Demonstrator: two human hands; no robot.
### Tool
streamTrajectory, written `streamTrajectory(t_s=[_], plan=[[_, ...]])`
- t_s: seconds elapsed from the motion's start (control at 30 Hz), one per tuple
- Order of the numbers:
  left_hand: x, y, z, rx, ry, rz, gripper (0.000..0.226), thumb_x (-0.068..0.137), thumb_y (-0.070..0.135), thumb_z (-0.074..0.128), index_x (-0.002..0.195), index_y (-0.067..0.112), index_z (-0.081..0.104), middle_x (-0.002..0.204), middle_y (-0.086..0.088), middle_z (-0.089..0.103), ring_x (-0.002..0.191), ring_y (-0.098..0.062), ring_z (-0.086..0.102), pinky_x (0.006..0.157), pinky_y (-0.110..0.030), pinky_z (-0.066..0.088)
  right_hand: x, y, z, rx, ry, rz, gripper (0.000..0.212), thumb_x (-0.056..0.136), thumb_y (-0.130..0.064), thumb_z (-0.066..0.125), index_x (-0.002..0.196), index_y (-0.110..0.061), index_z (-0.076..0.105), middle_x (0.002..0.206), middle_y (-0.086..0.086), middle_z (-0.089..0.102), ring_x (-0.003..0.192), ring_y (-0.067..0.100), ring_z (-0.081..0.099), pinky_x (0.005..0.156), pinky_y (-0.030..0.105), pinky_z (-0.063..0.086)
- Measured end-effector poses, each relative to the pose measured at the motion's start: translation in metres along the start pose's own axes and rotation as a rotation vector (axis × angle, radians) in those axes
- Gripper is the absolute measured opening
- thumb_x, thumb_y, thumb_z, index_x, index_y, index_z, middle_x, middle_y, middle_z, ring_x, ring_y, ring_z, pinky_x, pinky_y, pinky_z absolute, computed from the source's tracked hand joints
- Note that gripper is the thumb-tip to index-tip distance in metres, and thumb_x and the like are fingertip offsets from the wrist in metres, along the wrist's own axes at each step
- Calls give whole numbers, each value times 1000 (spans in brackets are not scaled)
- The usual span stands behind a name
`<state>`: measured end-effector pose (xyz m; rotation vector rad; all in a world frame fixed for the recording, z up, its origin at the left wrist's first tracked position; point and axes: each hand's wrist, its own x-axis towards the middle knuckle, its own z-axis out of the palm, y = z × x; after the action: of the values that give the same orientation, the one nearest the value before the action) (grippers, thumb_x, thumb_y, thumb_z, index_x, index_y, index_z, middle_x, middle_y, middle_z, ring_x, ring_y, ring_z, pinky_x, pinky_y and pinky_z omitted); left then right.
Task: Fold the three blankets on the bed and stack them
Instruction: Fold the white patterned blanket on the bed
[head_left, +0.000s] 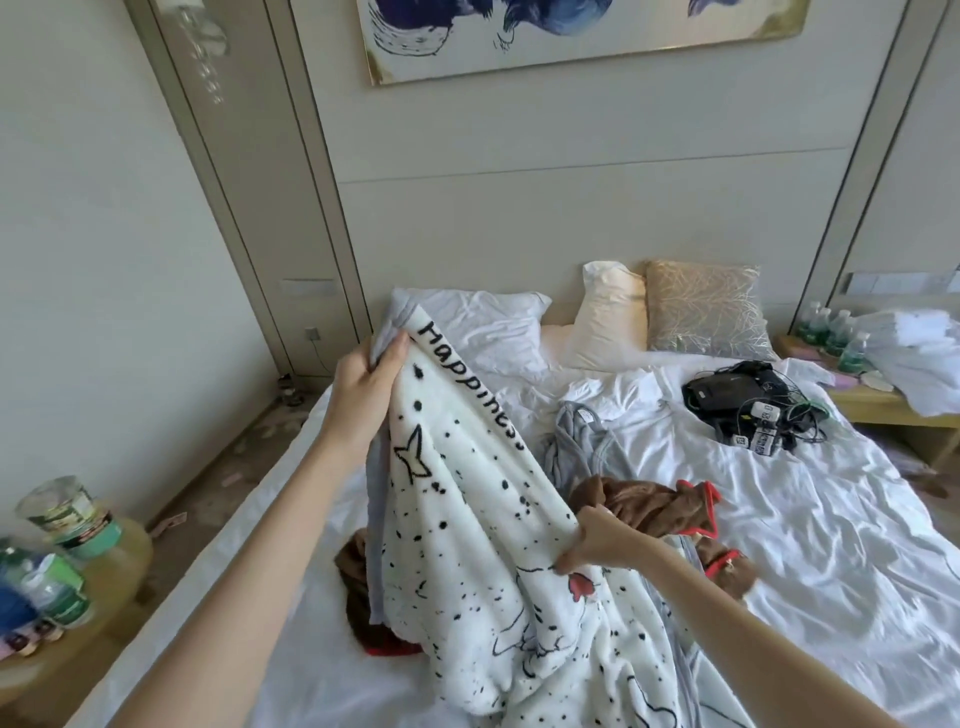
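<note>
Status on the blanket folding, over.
Left hand grips top corner of white spotted blanket; right hand pinches its edge lower down. Brown blanket and grey blanket crumpled, unfolded. Cabled gear lies on bed.

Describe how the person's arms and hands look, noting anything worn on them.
The left forearm and right forearm are bare, no sleeves in view. The left hand and right hand wear no gloves; no watch, bracelet or ring shows.

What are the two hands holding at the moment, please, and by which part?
Both hold the white spotted blanket. The left hand grips its raised top corner, and the right hand pinches its edge lower down.
</note>
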<state>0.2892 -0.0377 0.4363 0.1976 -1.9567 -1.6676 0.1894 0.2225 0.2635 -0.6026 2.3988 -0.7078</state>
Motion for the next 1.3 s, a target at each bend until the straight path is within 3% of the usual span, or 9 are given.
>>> streamTrajectory(t_s=[0.1, 0.23, 0.4, 0.5, 0.67, 0.8, 1.0, 1.2, 1.3], plan=[[4, 2, -22, -28, 114, -13, 59, 80, 59, 68, 87, 0, 60, 90, -27, 63, 85, -36, 62, 79, -52, 50, -7, 8, -11, -172, 34, 0, 55, 61, -49, 82, 94, -8, 66, 80, -5, 66, 78, 16, 56, 67, 24, 40], [3, -11, -46, -7, 324, 5, 40, 84, 46, 66, 79, 7, 59, 81, -10, 56, 79, -19, 54, 73, -37, 43, -17, 16, -36, -203, 80, -1, 63, 63, -53, 80, 109, -12, 66, 101, -1, 66, 92, 18, 61, 80, 27, 50], [-1, -27, -54, 123, 335, -86, 15, 96, 32, 59, 86, 20, 61, 82, -6, 57, 83, -19, 53, 72, -33, 41, -27, -8, -68, 189, 290, -40, 28, 81, -18, 77, 73, -4, 54, 65, 0, 50, 49, 8, 43, 41, 16, 33], [-9, -20, -37, 160, 172, -113, 21, 94, 28, 63, 110, 15, 63, 101, -4, 67, 95, -17, 63, 84, -31, 48, -37, -39, -90, 286, 397, -172, 33, 83, -4, 69, 56, -12, 51, 41, -13, 44, 37, -1, 35, 36, 10, 25], [-26, 16, 18, 279, -316, -33, 47, 71, 50, 78, 111, 34, 60, 108, 13, 61, 91, 12, 58, 73, -2, 42, -63, -106, -116, 310, 417, -481, 23, 79, 5, 62, 60, -8, 61, 53, -10, 58, 49, 0, 48, 51, 16, 38], [-28, 34, 56, 398, -497, 94, 39, 68, 49, 81, 101, 35, 66, 109, 16, 57, 102, 4, 56, 87, -13, 43, -83, -142, -128, 327, 327, -629, 19, 74, 13, 55, 68, -2, 64, 58, -16, 61, 58, -6, 53, 59, 9, 41], [-22, 44, 50, 391, -474, 241, 14, 94, 12, 64, 96, 26, 61, 77, 31, 59, 72, 13, 53, 69, -5, 38, -91, -119, -139, 329, 37, -469, 38, 82, -10, 71, 116, 0, 59, 111, 19, 66, 96, 27, 65, 88, 34, 53], [-16, 54, 31, 367, -260, 322, 27, 97, -1, 50, 96, 26, 56, 85, 13, 55, 75, 11, 53, 73, -4, 38, -56, -73, -97, 94, -33, -298, 51, 71, -34, 83, 108, -10, 57, 93, -5, 62, 86, 12, 58, 75, 11, 52], [-8, 54, 10, 355, -177, 337, 17, 99, 3, 50, 104, 16, 59, 93, 2, 60, 92, -7, 55, 87, -20, 41, -37, -44, -72, -41, -56, -223, 52, 72, -38, 81, 104, -4, 59, 94, 3, 64, 77, 14, 53, 75, 24, 55]])
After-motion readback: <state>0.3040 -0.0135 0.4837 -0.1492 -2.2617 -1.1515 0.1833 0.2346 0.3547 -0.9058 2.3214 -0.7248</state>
